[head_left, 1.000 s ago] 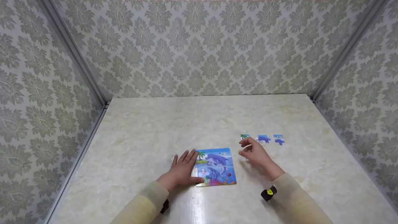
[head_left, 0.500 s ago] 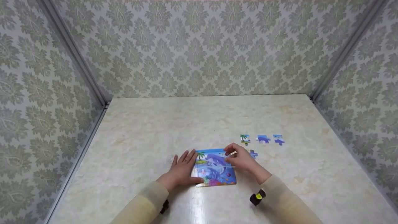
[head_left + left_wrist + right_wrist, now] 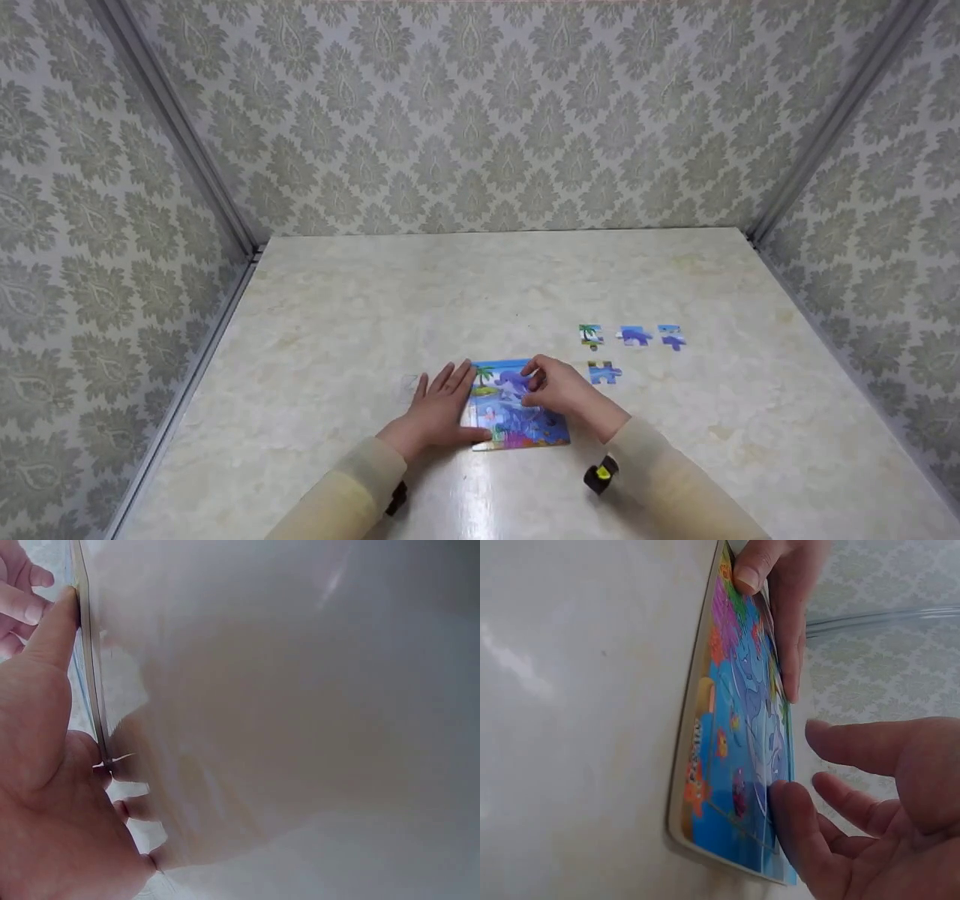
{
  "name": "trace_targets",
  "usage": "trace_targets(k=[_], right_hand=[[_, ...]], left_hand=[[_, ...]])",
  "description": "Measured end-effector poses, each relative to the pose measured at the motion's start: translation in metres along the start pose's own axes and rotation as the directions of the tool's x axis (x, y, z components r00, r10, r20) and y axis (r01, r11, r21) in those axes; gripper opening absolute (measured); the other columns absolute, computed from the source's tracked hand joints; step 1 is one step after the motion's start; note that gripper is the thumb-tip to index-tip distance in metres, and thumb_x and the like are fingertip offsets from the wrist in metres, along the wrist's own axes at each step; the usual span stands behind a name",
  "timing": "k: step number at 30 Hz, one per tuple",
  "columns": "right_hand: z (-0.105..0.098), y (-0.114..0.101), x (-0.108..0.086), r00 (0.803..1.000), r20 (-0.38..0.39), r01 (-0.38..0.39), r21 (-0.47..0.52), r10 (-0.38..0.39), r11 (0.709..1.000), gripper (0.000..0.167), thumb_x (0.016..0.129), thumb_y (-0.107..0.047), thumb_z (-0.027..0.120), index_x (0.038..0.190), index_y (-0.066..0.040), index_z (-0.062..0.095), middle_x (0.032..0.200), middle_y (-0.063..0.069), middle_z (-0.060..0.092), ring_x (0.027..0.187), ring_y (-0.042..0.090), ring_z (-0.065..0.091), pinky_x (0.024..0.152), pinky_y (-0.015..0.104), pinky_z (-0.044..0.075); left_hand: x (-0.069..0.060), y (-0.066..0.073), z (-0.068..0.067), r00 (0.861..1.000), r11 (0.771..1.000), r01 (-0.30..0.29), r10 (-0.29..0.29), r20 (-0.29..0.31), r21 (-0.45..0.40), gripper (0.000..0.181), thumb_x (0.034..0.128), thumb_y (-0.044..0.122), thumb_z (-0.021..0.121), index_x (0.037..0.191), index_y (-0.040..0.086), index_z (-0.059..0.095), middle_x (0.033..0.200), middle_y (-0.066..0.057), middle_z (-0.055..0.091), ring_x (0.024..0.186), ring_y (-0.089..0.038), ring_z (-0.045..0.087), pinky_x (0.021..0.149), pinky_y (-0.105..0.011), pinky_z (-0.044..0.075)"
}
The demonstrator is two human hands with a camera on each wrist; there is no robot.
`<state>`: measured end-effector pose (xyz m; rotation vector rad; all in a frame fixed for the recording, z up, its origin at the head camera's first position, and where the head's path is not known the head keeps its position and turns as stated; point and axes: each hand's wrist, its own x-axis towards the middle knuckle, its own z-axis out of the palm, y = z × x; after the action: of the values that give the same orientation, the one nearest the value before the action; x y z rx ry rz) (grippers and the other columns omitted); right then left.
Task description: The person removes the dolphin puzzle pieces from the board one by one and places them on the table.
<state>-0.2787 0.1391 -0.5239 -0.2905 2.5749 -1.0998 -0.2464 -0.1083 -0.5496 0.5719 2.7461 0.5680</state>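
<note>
Left hand: palm down, fingers straight and spread, pointing away from the person. Index alongside the left edge of the puzzle board, thumb laid over its near-left corner. Bracing, not gripping.

Right hand: comes in from the right over the board's right half, fingers bent, thumb and index apart, tips at the dolphin picture. Right wrist view shows one fingertip at the board's surface; can't tell if a piece is pinched.

Both forearms angle inward, in pale sleeves. Black wrist device with a yellow mark below the right wrist.

Board sits on the tabletop between the hands. Looks near square, so no clear long axis; sides run roughly fore-aft. Palm tree side faces the back wall, coral side faces the person.

Four loose pieces right of the board, apart from each other. Far row, left to right: palm piece, tab toward the person, longer fore-aft; dolphin piece, tab left, longer sideways; blue-and-purple piece, tab toward the person, longer fore-aft. Nearer: notched piece, tab right, longer sideways.
</note>
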Motion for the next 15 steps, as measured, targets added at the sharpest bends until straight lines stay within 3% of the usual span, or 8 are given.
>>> trace_targets(k=[4, 8, 11, 15], right_hand=[[0.004, -0.010, 0.004, 0.999, 0.033, -0.014, -0.146, 0.019, 0.989, 0.053, 0.078, -0.019, 0.091, 0.121, -0.009, 0.061, 0.101, 0.007, 0.065, 0.088, 0.020, 0.057, 0.085, 0.040, 0.052], [0.007, -0.016, 0.008, 0.997, 0.072, 0.020, -0.246, -0.002, 0.969, 0.064, 0.073, -0.023, 0.095, 0.123, -0.010, 0.058, 0.113, 0.010, 0.066, 0.100, 0.022, 0.059, 0.097, 0.045, 0.052], [0.008, -0.017, 0.010, 0.996, 0.094, 0.037, -0.267, -0.012, 0.963, 0.063, 0.071, -0.022, 0.096, 0.120, -0.011, 0.058, 0.119, 0.010, 0.066, 0.105, 0.023, 0.059, 0.101, 0.046, 0.051], [0.009, -0.018, 0.012, 0.995, 0.103, 0.029, -0.256, -0.003, 0.966, 0.060, 0.071, -0.017, 0.096, 0.116, -0.013, 0.056, 0.116, 0.011, 0.065, 0.103, 0.024, 0.058, 0.097, 0.046, 0.051]], left_hand=[[0.000, 0.000, 0.000, 1.000, 1.000, -0.004, 0.004, -0.002, -0.004, 0.111, 0.0870, 0.068, 0.069, 0.166, 0.009, 0.017, 0.175, -0.008, 0.011, 0.162, -0.038, 0.009, 0.125, -0.068, 0.005], [-0.001, 0.000, 0.000, 1.000, 1.000, -0.006, 0.006, -0.004, -0.005, 0.110, 0.0877, 0.067, 0.069, 0.166, 0.010, 0.018, 0.175, -0.008, 0.011, 0.162, -0.038, 0.009, 0.125, -0.068, 0.004], [-0.001, 0.000, 0.000, 1.000, 1.000, -0.005, 0.005, -0.001, -0.003, 0.109, 0.0880, 0.067, 0.069, 0.166, 0.010, 0.018, 0.175, -0.008, 0.011, 0.162, -0.038, 0.009, 0.126, -0.068, 0.004], [-0.002, 0.001, -0.001, 1.000, 1.000, -0.004, 0.004, 0.003, -0.003, 0.109, 0.0883, 0.067, 0.068, 0.166, 0.010, 0.018, 0.175, -0.008, 0.011, 0.162, -0.038, 0.009, 0.125, -0.068, 0.004]])
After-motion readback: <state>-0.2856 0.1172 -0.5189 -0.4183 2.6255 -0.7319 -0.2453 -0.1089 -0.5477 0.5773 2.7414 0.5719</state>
